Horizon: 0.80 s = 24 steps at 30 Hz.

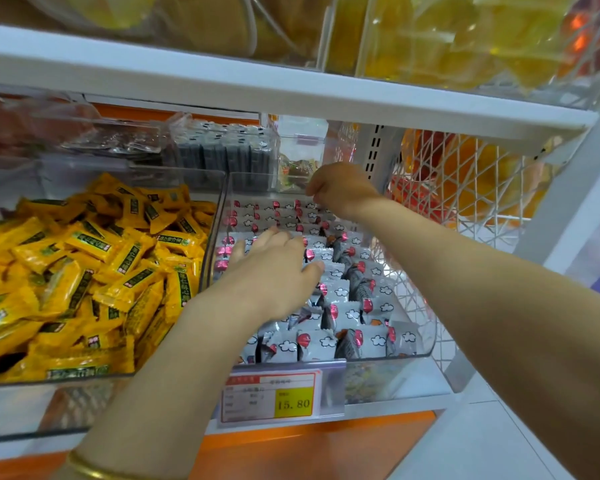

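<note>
Balloon packets [343, 308] stand on edge, faces frontward, long sides running left-right.

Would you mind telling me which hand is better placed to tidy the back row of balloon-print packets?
The right hand: it is at the far end of the clear bin, fingers curled just above the back row. The left hand lies flat on packets mid-bin, nearer the front.

There is just one camera, worn on the person's head. It looks forward and down at a shop shelf [291, 93] from very close. The white packs [349, 315] fill the middle.
</note>
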### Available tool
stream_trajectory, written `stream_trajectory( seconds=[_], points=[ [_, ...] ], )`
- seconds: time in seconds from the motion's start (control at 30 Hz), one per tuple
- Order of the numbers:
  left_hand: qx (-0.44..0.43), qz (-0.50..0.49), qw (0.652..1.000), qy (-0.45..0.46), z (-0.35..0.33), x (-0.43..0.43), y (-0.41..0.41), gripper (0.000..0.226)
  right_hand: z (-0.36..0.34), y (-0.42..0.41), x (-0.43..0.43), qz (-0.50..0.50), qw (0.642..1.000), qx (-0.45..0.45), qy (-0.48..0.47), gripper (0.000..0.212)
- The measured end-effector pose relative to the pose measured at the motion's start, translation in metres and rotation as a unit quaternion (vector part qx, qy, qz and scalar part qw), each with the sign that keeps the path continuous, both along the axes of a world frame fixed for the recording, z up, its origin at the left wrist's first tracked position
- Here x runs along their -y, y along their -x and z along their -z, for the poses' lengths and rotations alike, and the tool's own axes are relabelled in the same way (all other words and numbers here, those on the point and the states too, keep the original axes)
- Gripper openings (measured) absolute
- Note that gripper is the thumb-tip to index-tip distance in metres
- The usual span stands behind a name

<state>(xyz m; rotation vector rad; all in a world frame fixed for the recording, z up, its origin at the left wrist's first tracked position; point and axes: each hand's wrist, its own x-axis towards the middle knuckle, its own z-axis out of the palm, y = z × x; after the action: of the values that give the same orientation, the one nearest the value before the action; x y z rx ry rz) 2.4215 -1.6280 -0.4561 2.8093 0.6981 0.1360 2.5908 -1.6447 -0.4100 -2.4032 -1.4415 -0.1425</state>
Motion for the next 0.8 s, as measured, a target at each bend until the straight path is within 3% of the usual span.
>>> stream_trajectory(
  seconds=[0.17,0.23,0.33,0.43,0.57,0.7,0.8],
  points=[
    [0.018,-0.004,1.000,0.008,-0.004,0.002,0.002,0.058,0.015,0.001,-0.009,0.013,0.986,0.138,0.096,0.018],
    [0.031,-0.011,0.999,0.004,-0.005,0.003,0.003,0.053,0.014,0.003,-0.008,0.017,0.985,0.141,0.094,0.016],
    [0.112,-0.020,0.993,0.023,-0.008,0.004,0.005,0.027,-0.001,0.005,0.000,0.026,0.999,0.031,-0.012,0.016],
    [0.217,-0.047,0.973,0.063,-0.015,0.005,0.006,0.022,-0.013,0.012,0.021,0.068,0.981,-0.040,-0.178,0.014],
    [0.307,-0.071,0.942,0.118,-0.022,0.009,0.011,0.034,-0.012,0.037,0.064,0.098,0.915,-0.154,-0.360,0.004],
    [0.336,-0.078,0.918,0.198,-0.022,0.016,0.017,0.034,-0.004,0.062,0.101,0.102,0.876,-0.256,-0.396,0.003],
    [0.342,-0.076,0.894,0.278,-0.022,0.022,0.022,0.020,-0.002,0.079,0.119,0.063,0.814,-0.389,-0.427,0.005]
  ],
)
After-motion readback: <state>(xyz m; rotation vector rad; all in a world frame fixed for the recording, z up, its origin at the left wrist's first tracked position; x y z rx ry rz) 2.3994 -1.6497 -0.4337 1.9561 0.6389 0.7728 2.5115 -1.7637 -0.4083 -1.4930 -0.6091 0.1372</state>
